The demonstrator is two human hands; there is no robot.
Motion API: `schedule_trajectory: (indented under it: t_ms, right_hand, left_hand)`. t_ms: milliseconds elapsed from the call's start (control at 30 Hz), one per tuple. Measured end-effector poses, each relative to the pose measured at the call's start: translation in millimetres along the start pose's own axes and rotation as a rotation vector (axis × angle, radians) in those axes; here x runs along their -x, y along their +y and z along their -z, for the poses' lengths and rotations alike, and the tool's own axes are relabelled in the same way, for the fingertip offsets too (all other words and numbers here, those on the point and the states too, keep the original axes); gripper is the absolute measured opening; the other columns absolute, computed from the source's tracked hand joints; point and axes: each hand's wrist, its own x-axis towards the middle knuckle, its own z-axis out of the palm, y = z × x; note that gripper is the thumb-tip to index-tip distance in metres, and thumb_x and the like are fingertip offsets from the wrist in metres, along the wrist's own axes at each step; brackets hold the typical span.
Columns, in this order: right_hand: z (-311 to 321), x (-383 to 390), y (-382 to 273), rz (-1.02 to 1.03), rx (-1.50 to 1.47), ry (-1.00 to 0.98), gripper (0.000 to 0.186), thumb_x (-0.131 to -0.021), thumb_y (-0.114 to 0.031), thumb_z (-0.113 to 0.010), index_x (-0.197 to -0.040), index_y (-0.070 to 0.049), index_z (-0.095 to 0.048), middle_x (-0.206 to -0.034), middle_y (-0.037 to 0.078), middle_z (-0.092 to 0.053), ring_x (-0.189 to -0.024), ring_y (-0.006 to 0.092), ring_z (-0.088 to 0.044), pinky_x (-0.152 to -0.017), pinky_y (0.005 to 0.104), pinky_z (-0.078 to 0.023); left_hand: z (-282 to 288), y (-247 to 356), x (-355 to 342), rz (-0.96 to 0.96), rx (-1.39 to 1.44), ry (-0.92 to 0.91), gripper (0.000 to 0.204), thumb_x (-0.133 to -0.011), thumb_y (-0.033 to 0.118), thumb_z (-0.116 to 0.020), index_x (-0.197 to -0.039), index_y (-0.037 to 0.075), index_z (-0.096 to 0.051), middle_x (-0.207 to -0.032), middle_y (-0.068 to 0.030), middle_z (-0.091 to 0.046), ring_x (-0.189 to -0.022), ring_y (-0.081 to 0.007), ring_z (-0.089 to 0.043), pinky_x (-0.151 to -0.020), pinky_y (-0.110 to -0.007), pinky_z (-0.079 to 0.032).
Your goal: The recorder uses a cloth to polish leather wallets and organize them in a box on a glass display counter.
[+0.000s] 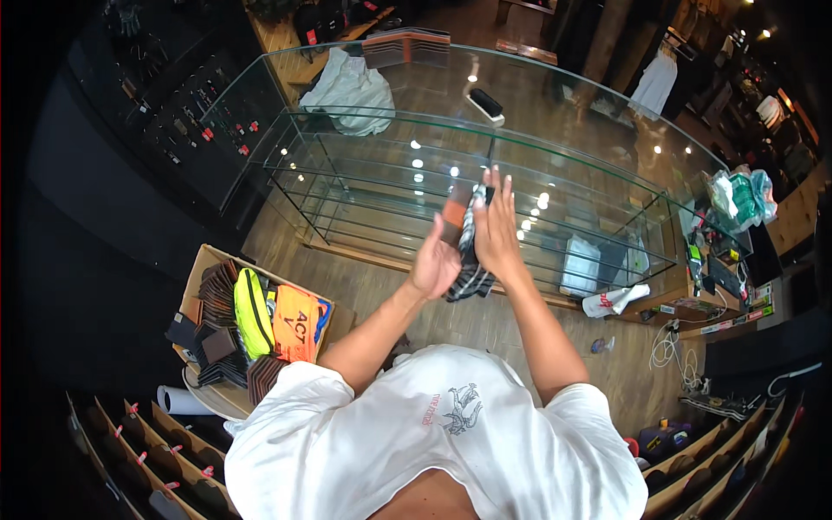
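Observation:
Between my two raised palms is a stack of flat items (468, 227), edged in black, white stripes and orange-brown; their exact kind is hard to make out. My left hand (436, 267) presses its near left side with the thumb up. On the other side, my right hand (497, 230) lies flat along the stack, fingers straight and pointing away from me. The lower end, dark and striped, sticks out below my palms. Behind the hands stands a glass display case (407, 130) with glass shelves.
An open cardboard box (206, 260) at left holds stacked dark and brown flat goods, a yellow pouch (253, 312) and an orange bag (296, 322). On the case top lie a crumpled white bag (351, 94) and a black brush-like block (486, 104). White cables (667, 351) trail on the right floor.

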Motion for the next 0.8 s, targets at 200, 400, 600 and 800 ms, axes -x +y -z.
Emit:
schedule_trajectory:
  t_ms: [200, 400, 600, 800]
  right_hand:
    - [22, 23, -32, 0.243, 0.114, -0.097, 0.058, -0.104, -0.028, -0.039, -0.154, 0.0, -0.027, -0.161, 0.02, -0.026, -0.15, 0.0422, -0.016, -0.122, 0.0521, -0.015]
    - [40, 37, 14, 0.071, -0.124, 0.166, 0.061, -0.106, -0.036, -0.033, -0.154, 0.001, -0.025, -0.161, 0.022, -0.025, -0.15, 0.0447, -0.014, -0.121, 0.0531, -0.014]
    - [59, 52, 11, 0.164, 0.034, 0.115, 0.053, -0.103, -0.033, -0.043, -0.146, -0.001, -0.042, -0.154, 0.02, -0.037, -0.144, 0.0405, -0.03, -0.118, 0.0488, -0.023]
    - [44, 70, 95, -0.277, -0.737, 0.183, 0.044, -0.105, -0.039, -0.05, -0.111, 0.002, -0.061, -0.084, 0.011, -0.06, -0.081, 0.0161, -0.05, -0.076, 0.0329, -0.046]
  left_hand:
    - [-14, -20, 18, 0.066, 0.074, 0.076, 0.066, -0.106, 0.054, -0.029, -0.154, 0.009, -0.03, -0.155, -0.0118, -0.039, -0.143, -0.0258, -0.039, -0.12, -0.044, -0.027]
    - [-39, -48, 10, -0.037, -0.006, -0.029, 0.061, -0.107, 0.051, -0.03, -0.154, 0.013, -0.031, -0.152, -0.0065, -0.044, -0.139, -0.0232, -0.043, -0.117, -0.041, -0.033]
    - [-39, -42, 13, 0.049, 0.158, 0.071, 0.059, -0.105, 0.053, -0.034, -0.148, 0.013, -0.041, -0.144, -0.0072, -0.053, -0.134, -0.024, -0.05, -0.112, -0.043, -0.041]
    - [-40, -40, 9, 0.008, 0.224, 0.05, 0.069, -0.101, 0.063, -0.036, -0.141, 0.008, -0.046, -0.137, -0.0116, -0.058, -0.127, -0.025, -0.056, -0.105, -0.041, -0.046]
